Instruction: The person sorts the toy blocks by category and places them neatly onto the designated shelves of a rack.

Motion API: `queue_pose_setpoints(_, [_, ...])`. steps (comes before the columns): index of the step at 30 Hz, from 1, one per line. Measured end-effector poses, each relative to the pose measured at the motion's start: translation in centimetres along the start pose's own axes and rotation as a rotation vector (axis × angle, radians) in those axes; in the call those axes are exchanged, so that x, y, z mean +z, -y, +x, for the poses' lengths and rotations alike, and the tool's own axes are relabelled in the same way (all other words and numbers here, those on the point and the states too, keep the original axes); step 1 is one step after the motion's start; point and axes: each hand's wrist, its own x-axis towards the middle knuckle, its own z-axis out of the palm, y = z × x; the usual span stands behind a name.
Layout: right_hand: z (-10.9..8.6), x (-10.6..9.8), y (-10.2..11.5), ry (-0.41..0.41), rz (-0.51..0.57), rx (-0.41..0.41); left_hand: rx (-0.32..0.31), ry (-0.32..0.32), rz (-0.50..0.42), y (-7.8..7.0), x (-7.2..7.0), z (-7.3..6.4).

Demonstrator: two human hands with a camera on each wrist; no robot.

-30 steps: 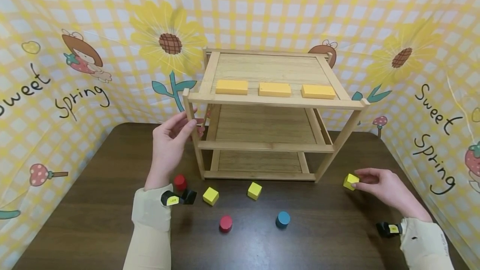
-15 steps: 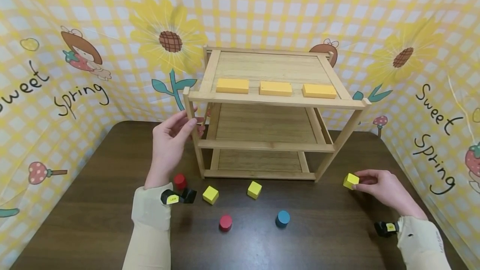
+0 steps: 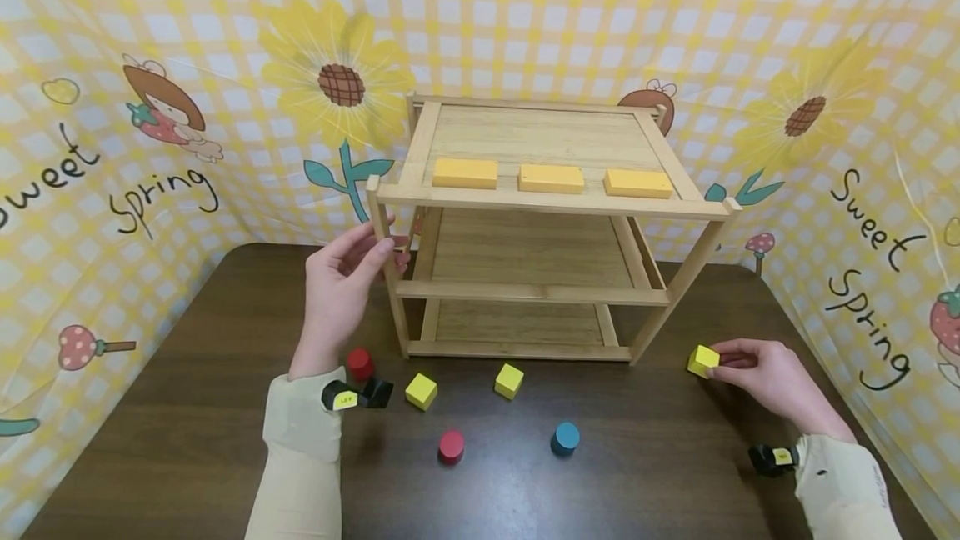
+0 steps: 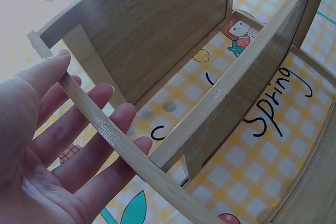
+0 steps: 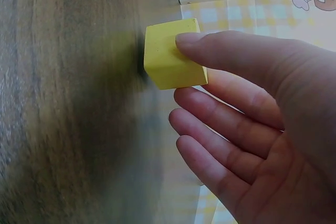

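Note:
A three-tier wooden shelf rack (image 3: 532, 294) stands on the dark table. My left hand (image 3: 339, 286) holds its left front post, thumb in front and fingers behind; the left wrist view shows the thumb against the post (image 4: 107, 132). Off the rack's right side, my right hand (image 3: 768, 377) pinches a yellow cube (image 3: 703, 362) between thumb and fingers. In the right wrist view the thumb lies across one face of that cube (image 5: 168, 64), with the other fingers loosely bent below. Whether the cube touches the table is hard to tell.
Three yellow-orange rectangular blocks (image 3: 551, 178) lie along the top shelf's front edge. Before the rack are two more yellow cubes (image 3: 422, 391), two red cylinders (image 3: 452, 446) and a blue cylinder (image 3: 566, 438). One red cylinder (image 3: 360, 363) sits close to my left wrist. A checked cloth (image 3: 525, 15) hangs behind.
Almost nothing differs. My right wrist has shifted slightly to the left, with the yellow cube still pinched at about the same spot. My left hand stays on the post.

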Motion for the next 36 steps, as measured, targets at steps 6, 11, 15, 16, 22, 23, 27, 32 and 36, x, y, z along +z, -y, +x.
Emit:
queue_pose_setpoints(6, [-0.2, -0.1, 0.4, -0.009, 0.011, -0.017, -0.011, -0.013, 0.031, 0.0, 0.0, -0.1])
queue_pose_setpoints(11, [-0.2, -0.3, 0.6, -0.016, 0.012, -0.021, -0.022, -0.012, 0.046, 0.0, -0.2, -0.2])
queue_pose_setpoints(15, [-0.2, -0.4, 0.8, -0.022, 0.016, -0.022, -0.018, -0.011, 0.053, 0.0, -0.2, -0.1])
queue_pose_setpoints(16, [-0.2, -0.4, 0.9, -0.022, 0.018, -0.023, -0.017, -0.012, 0.054, 0.0, -0.2, -0.1])
queue_pose_setpoints(22, [-0.2, -0.5, 1.3, -0.024, 0.024, -0.026, -0.008, -0.008, 0.052, 0.1, -0.2, 0.0])
queue_pose_setpoints(23, [-0.2, -0.5, 1.4, -0.026, 0.023, -0.028, -0.006, -0.008, 0.055, 0.1, -0.2, 0.0])
queue_pose_setpoints(27, [-0.2, -0.5, 1.6, -0.032, 0.024, -0.034, -0.006, -0.007, 0.065, 0.1, -0.2, 0.0])
queue_pose_setpoints(32, [-0.3, -0.6, 2.0, -0.04, 0.018, -0.047, -0.008, 0.0, 0.059, 0.1, -0.2, 0.1])
queue_pose_setpoints(36, [-0.4, -0.8, 2.4, -0.049, 0.011, -0.063, -0.01, 0.002, 0.059, 0.0, -0.2, 0.1])
